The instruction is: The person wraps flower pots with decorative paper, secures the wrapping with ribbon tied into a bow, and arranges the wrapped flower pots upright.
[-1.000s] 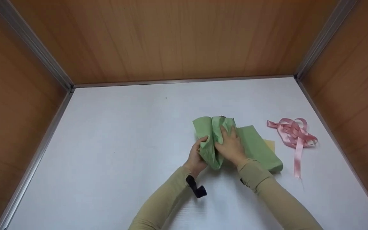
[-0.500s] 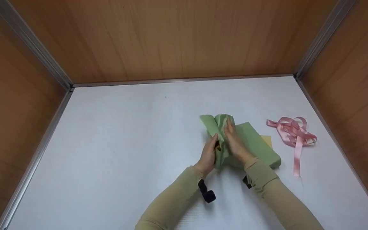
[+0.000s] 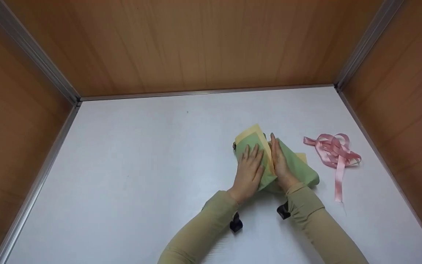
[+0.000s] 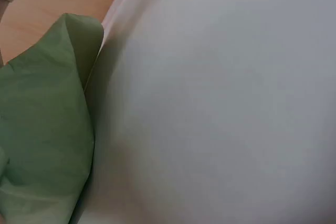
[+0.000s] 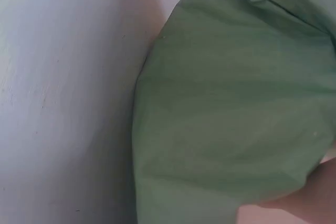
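Note:
Green paper with a pale yellow inner side is folded into a bundle right of the table's middle. My left hand lies on its left face, fingers straight and spread. Against the bundle's right side my right hand is held upright with straight fingers. A small dark bit pokes out at the bundle's left edge; the rest of the contents is hidden. More of the green paper stretches out to the right, beyond the right hand. Creased green paper fills the left side of the left wrist view and much of the right wrist view.
A loose heap of pink satin ribbon lies to the right, one end trailing toward the front. The white table is bounded by wood-look panels at the back and both sides.
The left hand has gone from gripping the bundle's left edge to lying flat on it. The bundle has turned over, showing a yellow-edged flap. The right hand has shifted slightly right.

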`<move>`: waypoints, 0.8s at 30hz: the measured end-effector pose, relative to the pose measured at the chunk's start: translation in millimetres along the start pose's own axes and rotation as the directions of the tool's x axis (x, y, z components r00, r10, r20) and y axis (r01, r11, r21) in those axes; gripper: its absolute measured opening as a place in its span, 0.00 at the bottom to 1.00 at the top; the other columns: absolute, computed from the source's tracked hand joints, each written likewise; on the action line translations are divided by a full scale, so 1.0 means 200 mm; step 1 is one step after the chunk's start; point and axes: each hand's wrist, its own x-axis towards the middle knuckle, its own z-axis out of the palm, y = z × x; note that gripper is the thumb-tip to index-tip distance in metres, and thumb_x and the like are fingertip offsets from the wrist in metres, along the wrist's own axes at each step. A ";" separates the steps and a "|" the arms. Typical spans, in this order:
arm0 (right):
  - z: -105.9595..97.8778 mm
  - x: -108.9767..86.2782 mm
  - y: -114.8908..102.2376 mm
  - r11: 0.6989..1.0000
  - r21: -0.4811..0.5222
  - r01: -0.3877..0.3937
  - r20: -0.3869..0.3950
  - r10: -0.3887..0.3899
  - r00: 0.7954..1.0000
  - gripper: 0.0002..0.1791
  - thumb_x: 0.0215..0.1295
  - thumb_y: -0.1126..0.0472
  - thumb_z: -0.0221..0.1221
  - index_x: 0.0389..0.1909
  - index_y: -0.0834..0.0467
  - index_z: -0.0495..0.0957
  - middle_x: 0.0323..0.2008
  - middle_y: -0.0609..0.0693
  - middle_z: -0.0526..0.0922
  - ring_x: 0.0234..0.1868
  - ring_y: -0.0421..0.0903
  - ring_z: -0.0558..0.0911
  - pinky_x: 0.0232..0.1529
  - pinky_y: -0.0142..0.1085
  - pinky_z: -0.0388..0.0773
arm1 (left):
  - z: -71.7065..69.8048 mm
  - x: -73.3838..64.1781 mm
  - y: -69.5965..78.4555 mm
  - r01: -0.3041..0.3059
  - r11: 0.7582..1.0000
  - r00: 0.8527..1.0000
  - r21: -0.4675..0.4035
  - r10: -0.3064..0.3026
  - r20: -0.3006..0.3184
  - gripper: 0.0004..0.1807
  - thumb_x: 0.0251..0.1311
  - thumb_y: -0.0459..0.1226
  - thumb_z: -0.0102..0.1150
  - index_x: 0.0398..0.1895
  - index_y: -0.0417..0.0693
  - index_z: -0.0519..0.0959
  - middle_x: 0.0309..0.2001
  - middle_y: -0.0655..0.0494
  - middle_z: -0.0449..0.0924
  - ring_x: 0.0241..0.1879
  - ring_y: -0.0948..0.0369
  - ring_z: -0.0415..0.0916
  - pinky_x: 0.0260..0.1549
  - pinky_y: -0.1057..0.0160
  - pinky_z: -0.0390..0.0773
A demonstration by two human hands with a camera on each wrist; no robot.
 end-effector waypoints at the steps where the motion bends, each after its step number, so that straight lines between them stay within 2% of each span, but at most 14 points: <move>1: -0.01 0.00 0.00 1.000 0.014 -0.005 0.006 0.005 1.000 0.36 0.69 0.34 0.16 0.74 0.44 0.28 0.75 0.49 0.28 0.75 0.48 0.30 0.71 0.53 0.25 | 0.00 0.00 0.00 -0.016 0.999 1.000 0.047 0.015 0.016 0.28 0.73 0.45 0.35 0.71 0.41 0.57 0.74 0.47 0.49 0.74 0.45 0.39 0.68 0.41 0.46; 6: -0.04 0.00 -0.01 0.991 0.133 -0.031 0.103 0.017 0.995 0.38 0.67 0.30 0.17 0.73 0.40 0.24 0.75 0.53 0.27 0.75 0.52 0.33 0.71 0.55 0.31 | -0.02 -0.01 -0.01 -0.049 0.989 0.997 0.141 0.040 0.066 0.33 0.68 0.53 0.45 0.70 0.45 0.60 0.74 0.50 0.52 0.74 0.48 0.40 0.68 0.42 0.48; 10: -0.08 0.01 -0.01 0.978 0.206 -0.027 0.145 -0.003 0.989 0.43 0.64 0.26 0.21 0.73 0.42 0.22 0.74 0.58 0.25 0.75 0.57 0.31 0.70 0.60 0.35 | -0.03 -0.02 -0.02 -0.079 0.979 0.997 0.186 0.073 0.037 0.38 0.59 0.58 0.55 0.68 0.46 0.64 0.72 0.48 0.55 0.73 0.47 0.44 0.68 0.43 0.51; 13: -0.11 0.02 -0.01 0.975 0.219 -0.028 0.155 -0.006 0.988 0.45 0.63 0.25 0.24 0.73 0.44 0.21 0.73 0.61 0.22 0.74 0.58 0.29 0.69 0.61 0.33 | -0.03 -0.02 -0.02 -0.104 0.972 0.994 0.211 0.105 0.006 0.36 0.54 0.58 0.60 0.64 0.51 0.71 0.71 0.46 0.58 0.72 0.45 0.47 0.67 0.42 0.54; 18: -0.15 0.04 -0.01 0.948 0.311 -0.066 0.176 0.011 0.984 0.43 0.65 0.28 0.24 0.72 0.45 0.20 0.72 0.65 0.22 0.73 0.64 0.31 0.69 0.60 0.28 | -0.02 -0.01 -0.01 -0.122 0.960 0.992 0.253 0.127 0.000 0.29 0.55 0.59 0.60 0.58 0.59 0.76 0.69 0.47 0.60 0.71 0.44 0.49 0.66 0.41 0.55; 22: -0.18 0.04 -0.01 0.921 0.372 -0.112 0.186 0.044 0.982 0.42 0.66 0.29 0.24 0.72 0.43 0.19 0.72 0.66 0.22 0.72 0.66 0.34 0.69 0.60 0.29 | -0.04 -0.01 0.00 -0.137 0.943 0.991 0.303 0.131 0.040 0.26 0.57 0.59 0.57 0.57 0.63 0.78 0.69 0.46 0.60 0.71 0.42 0.50 0.65 0.40 0.55; 24: -0.18 0.04 0.00 0.919 0.377 -0.115 0.182 0.048 0.982 0.43 0.67 0.30 0.26 0.72 0.43 0.19 0.72 0.66 0.22 0.72 0.66 0.33 0.69 0.60 0.29 | -0.04 0.00 0.01 -0.151 0.932 0.988 0.329 0.135 0.070 0.25 0.58 0.60 0.55 0.57 0.64 0.77 0.69 0.46 0.59 0.71 0.42 0.49 0.65 0.39 0.55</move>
